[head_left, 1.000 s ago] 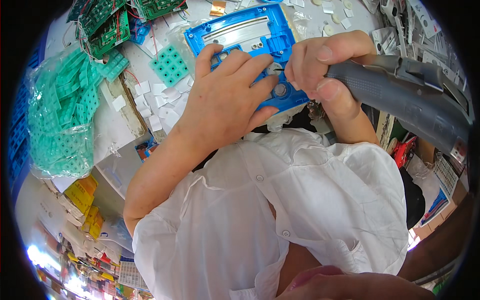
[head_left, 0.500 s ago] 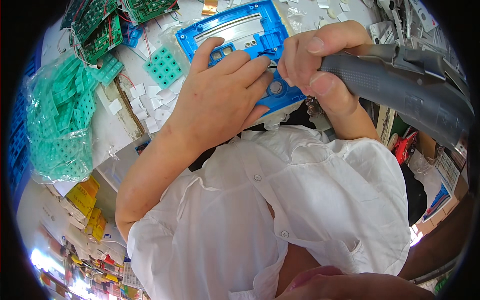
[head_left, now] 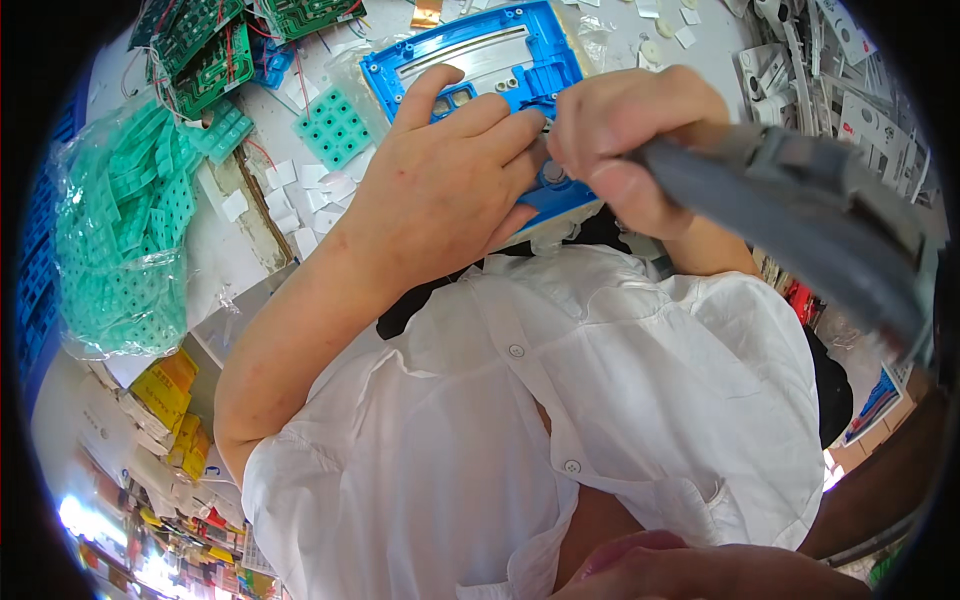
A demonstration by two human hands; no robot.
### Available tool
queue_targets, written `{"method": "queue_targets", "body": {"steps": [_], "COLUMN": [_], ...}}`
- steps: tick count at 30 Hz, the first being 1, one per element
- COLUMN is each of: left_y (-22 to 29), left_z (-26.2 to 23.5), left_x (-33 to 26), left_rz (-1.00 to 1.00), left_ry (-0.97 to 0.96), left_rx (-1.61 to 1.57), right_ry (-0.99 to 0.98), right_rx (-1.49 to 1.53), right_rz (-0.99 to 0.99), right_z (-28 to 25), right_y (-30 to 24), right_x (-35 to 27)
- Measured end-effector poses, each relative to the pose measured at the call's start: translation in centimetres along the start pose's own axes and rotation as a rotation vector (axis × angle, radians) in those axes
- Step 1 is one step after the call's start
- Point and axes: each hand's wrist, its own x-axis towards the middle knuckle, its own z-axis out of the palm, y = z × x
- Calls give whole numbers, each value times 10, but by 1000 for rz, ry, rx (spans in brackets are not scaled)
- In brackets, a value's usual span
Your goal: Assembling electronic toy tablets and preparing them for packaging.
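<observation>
A blue plastic housing [head_left: 555,45] lies open on the table at the top middle, its moulded inside facing up. My left hand [head_left: 440,180] rests across it, holding it at the near side. Its index finger reaches over small windows in the housing, while the other fingers bend toward the middle. My right hand [head_left: 630,140] is closed around a dark grey tool [head_left: 780,210] with a thick, curved body, blurred by motion. The tool's far end and working tip are hidden by my fingers, which are close beside my left fingertips above the housing.
Left of the housing are a turquoise rubber keypad [head_left: 333,128], white paper squares [head_left: 283,203] and a clear bag of turquoise keypads [head_left: 125,240]. Green circuit boards [head_left: 215,75] with thin wires lie at the far left. Grey-white plastic parts [head_left: 785,70] are piled at the far right.
The grey tool has swung lower at its outer end and is now blurred. My right hand has turned and shifted slightly left. My left hand keeps its place on the housing.
</observation>
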Motion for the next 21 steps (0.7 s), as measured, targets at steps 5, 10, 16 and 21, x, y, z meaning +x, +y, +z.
{"method": "queue_targets", "body": {"steps": [5,10,16,21], "left_y": [2,6,12,-2], "left_z": [0,0,-9,-11], "left_x": [0,-6,-37,-80], "left_rz": [-6,-40,-205,-627], "left_ry": [-10,15,266,636], "left_rx": [45,14,-4,49], "right_ry": [-47,171,461,919], "right_rx": [-59,386,-31,-319], "right_rz": [-30,37,-65,-40], "right_z": [3,-8,-49,-43], "right_y": [2,16,-39,-55], "right_x": [0,3,39,65]}}
